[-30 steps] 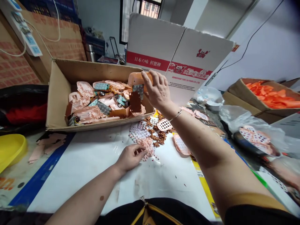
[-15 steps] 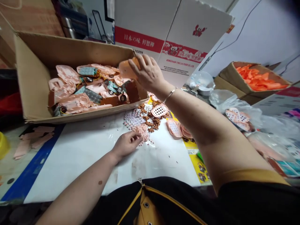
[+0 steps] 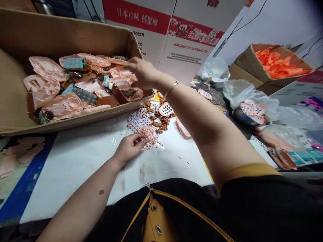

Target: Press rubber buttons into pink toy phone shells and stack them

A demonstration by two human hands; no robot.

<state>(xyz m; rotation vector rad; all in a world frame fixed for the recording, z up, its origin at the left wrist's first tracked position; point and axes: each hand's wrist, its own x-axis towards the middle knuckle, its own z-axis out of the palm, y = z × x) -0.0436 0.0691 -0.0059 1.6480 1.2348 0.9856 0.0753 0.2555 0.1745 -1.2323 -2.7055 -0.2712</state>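
My left hand [image 3: 128, 148] rests on the white tabletop [image 3: 88, 151], its fingers curled at the near edge of a heap of small pink plastic pieces [image 3: 148, 132]. Thumb and forefinger are bent toward each other; whatever lies between the tips is too small to make out. My right hand [image 3: 142, 72] hangs over the right end of a cardboard box [image 3: 75, 33], fingers loosely bent and apart, with the thumb hidden. Just left of its fingertips a pink plastic shell [image 3: 116, 61] lies on other pink shells [image 3: 46, 69], with circuit boards [image 3: 84, 94] and wired round speakers [image 3: 101, 77] among them.
Beyond the pink heap are pale keypad pieces [image 3: 137, 119], brown pieces [image 3: 163, 125] and a pink perforated faceplate [image 3: 166, 109]. Printed cartons [image 3: 186, 50] stand behind. At right are a bowl of faceplates [image 3: 252, 112], plastic bags [image 3: 242, 90] and a box of orange parts [image 3: 281, 64].
My right hand has lowered to the left into the box's right end, and the pink shell it held now lies there. My left hand stays at the pink heap. The view has shifted slightly.
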